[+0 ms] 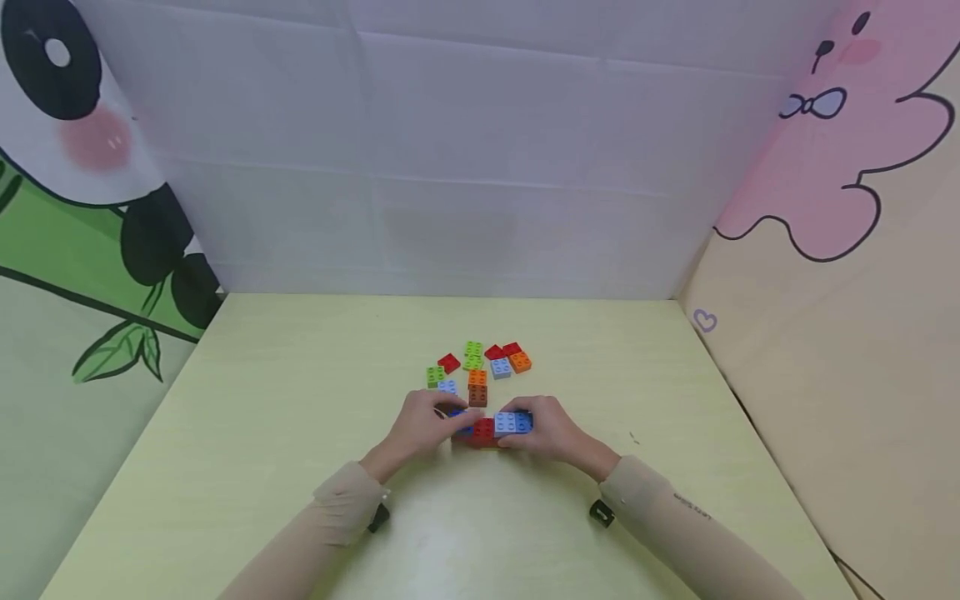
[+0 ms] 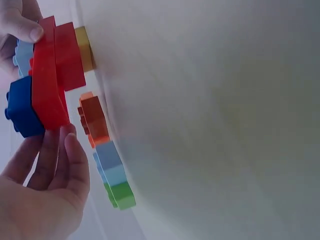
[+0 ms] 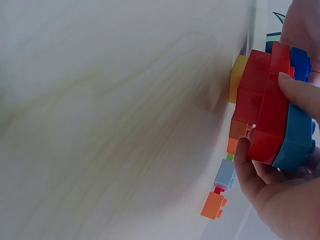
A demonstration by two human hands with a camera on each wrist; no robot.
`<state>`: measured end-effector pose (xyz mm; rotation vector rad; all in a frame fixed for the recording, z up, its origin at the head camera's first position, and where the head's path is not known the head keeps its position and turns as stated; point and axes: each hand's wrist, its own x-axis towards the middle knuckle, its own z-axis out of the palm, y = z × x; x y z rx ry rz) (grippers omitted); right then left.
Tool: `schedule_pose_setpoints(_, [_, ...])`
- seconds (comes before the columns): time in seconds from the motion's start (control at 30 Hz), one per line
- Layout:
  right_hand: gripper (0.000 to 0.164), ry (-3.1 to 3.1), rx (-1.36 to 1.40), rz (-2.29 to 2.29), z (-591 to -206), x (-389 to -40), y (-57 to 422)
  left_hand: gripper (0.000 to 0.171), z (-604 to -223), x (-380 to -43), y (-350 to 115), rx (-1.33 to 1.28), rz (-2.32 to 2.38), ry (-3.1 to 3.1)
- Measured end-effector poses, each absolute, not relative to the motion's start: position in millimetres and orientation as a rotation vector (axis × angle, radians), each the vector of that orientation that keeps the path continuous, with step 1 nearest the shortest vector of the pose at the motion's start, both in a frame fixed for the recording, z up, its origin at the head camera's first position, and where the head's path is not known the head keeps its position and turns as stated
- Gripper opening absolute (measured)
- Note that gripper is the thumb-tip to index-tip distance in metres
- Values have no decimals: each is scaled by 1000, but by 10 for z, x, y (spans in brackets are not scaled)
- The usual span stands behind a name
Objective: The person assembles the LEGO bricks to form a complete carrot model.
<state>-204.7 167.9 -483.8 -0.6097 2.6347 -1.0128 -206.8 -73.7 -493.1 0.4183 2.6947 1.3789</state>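
Both hands hold one built-up stack of toy building bricks (image 1: 483, 428) near the middle of the table. A yellow brick (image 3: 238, 79) forms its base, with a red brick (image 2: 70, 57) above that and a longer red layer on top. At the left end sits a dark blue brick (image 2: 24, 107), which my left hand (image 1: 420, 427) grips between thumb and fingers. My right hand (image 1: 553, 425) grips the other end, its thumb against the red side, beside a light blue brick (image 1: 505, 422) and a blue brick (image 3: 296, 136). The left wrist view hides the left thumb.
Loose bricks lie just beyond the hands: orange (image 1: 477, 378) and brown (image 1: 477, 396) ones in line, green (image 1: 473, 350), red (image 1: 448, 363), light blue (image 1: 500, 368) and orange (image 1: 520, 362) ones around. A pale back wall (image 1: 450, 233) closes off the table (image 1: 300, 375).
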Motion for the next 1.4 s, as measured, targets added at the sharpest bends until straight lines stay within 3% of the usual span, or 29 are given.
schedule_pose_setpoints(0.17, [40, 2622, -596, -1024, -4848, -2052, 1690, 46, -4921, -2181, -809, 369, 1516, 2772])
schedule_pose_setpoints(0.37, [40, 2613, -581, -1026, -4847, -2048, 1696, 29, -4929, -2336, -884, 354, 1409, 2867])
schedule_pose_setpoints(0.67, [40, 2614, -584, -1012, -4871, -2067, 1690, 49, -4913, -2551, -914, 550, 859, 2986])
schedule_pose_setpoints(1.4, [39, 2611, -573, -1014, -4842, -2050, 1698, 39, -4961, -2688, -763, 709, 448, 2994])
